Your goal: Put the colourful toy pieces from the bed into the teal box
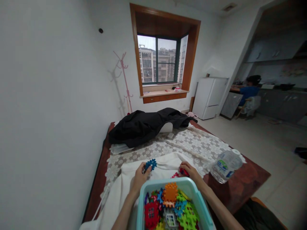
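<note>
Beyond the far rim of a light-blue plastic bin [165, 182], my left hand [141, 175] grips a blue toothed building piece [151, 164]. To the right, my right hand [189, 171] has its fingers closed on a red toothed piece [184, 172] near the white cloth. Another bit of red toothed plastic [175, 175] shows just left of those fingers; whether it is joined to the held piece I cannot tell. Inside the bin lie many loose pieces, among them an orange one [170, 192], a red window piece [151, 214], a grey window piece [170, 219] and green ones [188, 217].
A large clear plastic bottle [225, 166] stands at the table's right. White cloth [127, 169] lies under my hands, over a lace tablecloth [201, 142]. A black garment [144, 126] covers the far end. A person in blue [248, 92] sits in the kitchen at right.
</note>
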Action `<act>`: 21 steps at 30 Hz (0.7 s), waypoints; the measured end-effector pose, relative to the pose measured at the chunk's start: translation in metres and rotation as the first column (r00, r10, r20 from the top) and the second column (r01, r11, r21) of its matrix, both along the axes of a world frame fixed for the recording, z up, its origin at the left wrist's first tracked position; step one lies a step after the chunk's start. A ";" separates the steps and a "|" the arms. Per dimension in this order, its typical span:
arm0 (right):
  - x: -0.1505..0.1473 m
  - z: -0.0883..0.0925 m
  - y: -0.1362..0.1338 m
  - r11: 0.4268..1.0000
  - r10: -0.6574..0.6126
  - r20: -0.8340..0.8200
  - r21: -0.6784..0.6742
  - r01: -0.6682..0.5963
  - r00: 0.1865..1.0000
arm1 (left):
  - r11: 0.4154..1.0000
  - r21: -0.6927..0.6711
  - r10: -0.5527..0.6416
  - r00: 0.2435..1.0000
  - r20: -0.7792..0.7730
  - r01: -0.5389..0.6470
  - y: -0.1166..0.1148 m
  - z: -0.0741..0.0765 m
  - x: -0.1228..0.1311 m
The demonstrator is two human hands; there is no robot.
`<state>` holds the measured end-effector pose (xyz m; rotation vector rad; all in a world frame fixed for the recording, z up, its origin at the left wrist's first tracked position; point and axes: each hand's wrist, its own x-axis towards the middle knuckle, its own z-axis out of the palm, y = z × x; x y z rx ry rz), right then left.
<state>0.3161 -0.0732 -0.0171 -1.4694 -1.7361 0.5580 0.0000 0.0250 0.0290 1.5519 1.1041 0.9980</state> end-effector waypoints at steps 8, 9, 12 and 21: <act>0.003 0.024 -0.004 0.991 0.126 -0.013 -0.038 -0.127 0.992 | 0.988 -0.118 0.125 0.965 0.231 -0.099 0.001 0.010 -0.006; 0.002 0.028 -0.004 0.981 0.184 0.036 -0.067 -0.181 0.982 | 0.986 -0.142 0.125 0.959 0.255 -0.091 0.001 0.014 -0.009; -0.004 0.036 0.002 0.951 0.291 0.216 -0.175 -0.256 0.932 | 0.982 -0.184 0.092 0.948 0.304 -0.037 -0.001 0.037 -0.018; -0.008 0.023 0.010 0.954 0.267 0.216 -0.196 -0.226 0.939 | 0.723 -0.122 -0.689 0.699 -0.191 0.680 -0.058 0.166 -0.009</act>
